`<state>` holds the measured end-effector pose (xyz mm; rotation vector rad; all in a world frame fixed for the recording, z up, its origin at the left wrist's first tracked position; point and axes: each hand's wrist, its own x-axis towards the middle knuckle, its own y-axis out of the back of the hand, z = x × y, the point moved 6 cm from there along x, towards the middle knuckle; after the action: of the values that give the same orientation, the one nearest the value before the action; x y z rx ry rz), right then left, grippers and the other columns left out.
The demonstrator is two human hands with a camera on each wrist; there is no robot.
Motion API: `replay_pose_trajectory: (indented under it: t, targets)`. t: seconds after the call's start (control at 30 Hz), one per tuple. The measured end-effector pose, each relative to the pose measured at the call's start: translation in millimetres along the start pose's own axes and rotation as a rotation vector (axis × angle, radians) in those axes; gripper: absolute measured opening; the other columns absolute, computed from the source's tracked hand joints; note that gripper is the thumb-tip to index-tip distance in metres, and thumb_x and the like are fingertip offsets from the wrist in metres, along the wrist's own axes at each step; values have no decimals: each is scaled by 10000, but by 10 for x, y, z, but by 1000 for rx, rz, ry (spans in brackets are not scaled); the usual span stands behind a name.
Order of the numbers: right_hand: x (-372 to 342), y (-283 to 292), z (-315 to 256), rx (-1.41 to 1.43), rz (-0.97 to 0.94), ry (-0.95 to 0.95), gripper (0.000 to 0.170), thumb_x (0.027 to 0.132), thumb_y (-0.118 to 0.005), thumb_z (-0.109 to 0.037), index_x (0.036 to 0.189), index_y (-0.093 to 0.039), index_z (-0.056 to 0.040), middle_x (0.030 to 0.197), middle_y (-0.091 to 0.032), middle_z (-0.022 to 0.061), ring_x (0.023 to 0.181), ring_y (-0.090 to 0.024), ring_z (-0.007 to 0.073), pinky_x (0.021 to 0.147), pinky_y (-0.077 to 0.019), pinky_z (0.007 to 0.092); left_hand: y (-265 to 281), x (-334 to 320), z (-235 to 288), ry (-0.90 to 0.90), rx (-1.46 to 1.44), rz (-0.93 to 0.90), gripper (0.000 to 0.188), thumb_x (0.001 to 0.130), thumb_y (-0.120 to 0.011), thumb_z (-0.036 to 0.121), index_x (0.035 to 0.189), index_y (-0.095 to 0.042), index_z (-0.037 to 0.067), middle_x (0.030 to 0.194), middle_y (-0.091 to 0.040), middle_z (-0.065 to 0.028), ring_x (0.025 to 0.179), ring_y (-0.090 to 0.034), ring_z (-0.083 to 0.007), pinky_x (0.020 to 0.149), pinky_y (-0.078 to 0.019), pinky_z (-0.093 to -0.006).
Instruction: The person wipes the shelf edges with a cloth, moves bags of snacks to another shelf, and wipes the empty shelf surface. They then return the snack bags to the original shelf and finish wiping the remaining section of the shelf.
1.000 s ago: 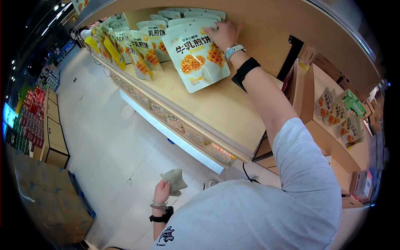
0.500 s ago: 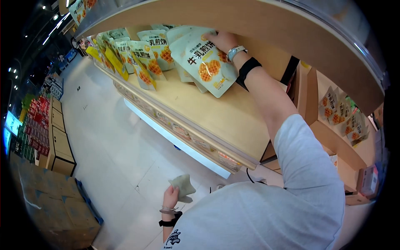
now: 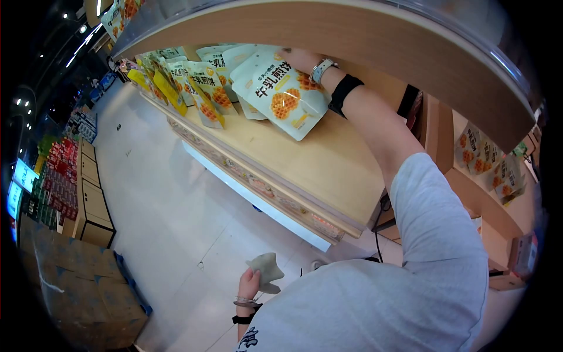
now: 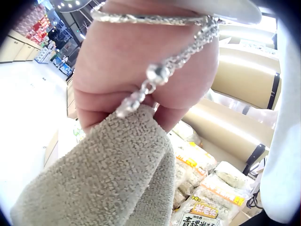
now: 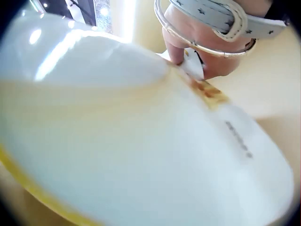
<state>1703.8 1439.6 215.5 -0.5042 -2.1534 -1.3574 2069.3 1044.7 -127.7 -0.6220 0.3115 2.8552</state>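
At cloth (image 3: pixel 265 268) and pouch (image 3: pixel 293 108), the hands (image 3: pixel 248 284) (image 3: pixel 300 60) pinch; their grip is partly hidden.

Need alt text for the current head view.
A person's right hand grips the top of a waffle-print snack pouch on a wood-toned shelf, beside more standing pouches; the left hand holds a grey cloth, lower in frame.

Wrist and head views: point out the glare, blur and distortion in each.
Right wrist view: glare streaks the glossy white pouch, its small print blurred; left wrist view: the grey terry cloth shows a clear nap, the pale floor washed out; head view: the light-wood upper shelf looks bowed, the corners black.
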Motion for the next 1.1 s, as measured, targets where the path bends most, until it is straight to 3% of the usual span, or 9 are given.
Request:
replay_pose_trajectory:
  t: [0.2, 0.37, 0.43, 0.53, 0.6, 0.73, 0.83, 0.9, 1.1]
  targets:
    - [-536, 355, -419, 185, 174, 117, 234, 827, -539, -232, 880, -632, -24, 768, -631, 154, 671, -601, 279, 630, -475, 367, -48, -17, 100, -9, 48, -36, 325, 873, -442, 103, 1166, -514, -17, 1045, -603, -95, 947, -562, -157, 826, -449, -296]
    - [-966, 885, -396, 142, 125, 20, 178, 826, -519, -186, 862, -626, -49, 785, -624, 121, 708, -576, 271, 649, -461, 374, -178, 105, 186, -29, 115, -105, 316, 869, -448, 109, 1145, -524, -24, 1015, -614, -96, 929, -566, -157, 814, -451, -297]
    - [-1277, 1375, -630, 96, 147, 178, 168, 791, -522, -131, 910, -631, -82, 844, -627, 84, 825, -564, 256, 736, -462, 370, -300, 169, 211, -19, 163, -180, 311, 870, -444, 109, 1138, -527, -25, 1014, -614, -97, 929, -568, -159, 816, -450, -300]
    - [-1729, 1806, -592, 104, 329, 332, 161, 714, -549, -67, 849, -637, -82, 780, -598, 93, 773, -546, 272, 705, -467, 374, -560, 247, 312, 36, 284, -337, 308, 873, -438, 115, 1132, -531, -23, 1015, -614, -98, 932, -572, -160, 820, -449, -303]
    - [-2071, 2083, -538, 129, 371, 352, 222, 652, -589, -11, 862, -629, -71, 698, -557, 90, 709, -534, 272, 662, -454, 357, -781, 284, 384, 61, 415, -464, 311, 871, -441, 129, 1128, -535, -17, 1011, -618, -100, 929, -573, -154, 813, -448, -301]
    - [-2726, 2661, -397, 93, 405, 315, 300, 607, -607, 51, 874, -642, -82, 638, -522, 73, 659, -523, 263, 619, -447, 339, -1234, 422, 495, -35, 721, -626, 294, 843, -475, 194, 1033, -565, -12, 955, -623, -179, 910, -591, -275, 788, -451, -356]
    - [-3198, 3054, -32, 40, 409, 134, 285, 624, -605, 51, 872, -652, -81, 659, -544, 77, 647, -523, 262, 599, -445, 332, -1576, 508, 501, -150, 948, -682, 288, 824, -488, 246, 940, -571, -4, 909, -599, -246, 893, -570, -382, 761, -447, -411]
    - [-3562, 3270, 263, -16, 443, -23, 233, 652, -590, 35, 855, -635, -68, 678, -568, 96, 691, -555, 273, 675, -463, 352, -1869, 497, 576, -159, 995, -730, 287, 813, -491, 268, 883, -565, -1, 887, -576, -274, 886, -539, -432, 742, -441, -442]
    - [-4889, 3352, 1577, -144, 417, -637, 149, 780, -566, -43, 910, -638, -53, 799, -627, 117, 757, -579, 289, 690, -465, 349, -2555, 354, 752, -202, 1089, -793, 280, 817, -498, 262, 853, -555, -10, 826, -575, -265, 832, -546, -429, 706, -436, -453]
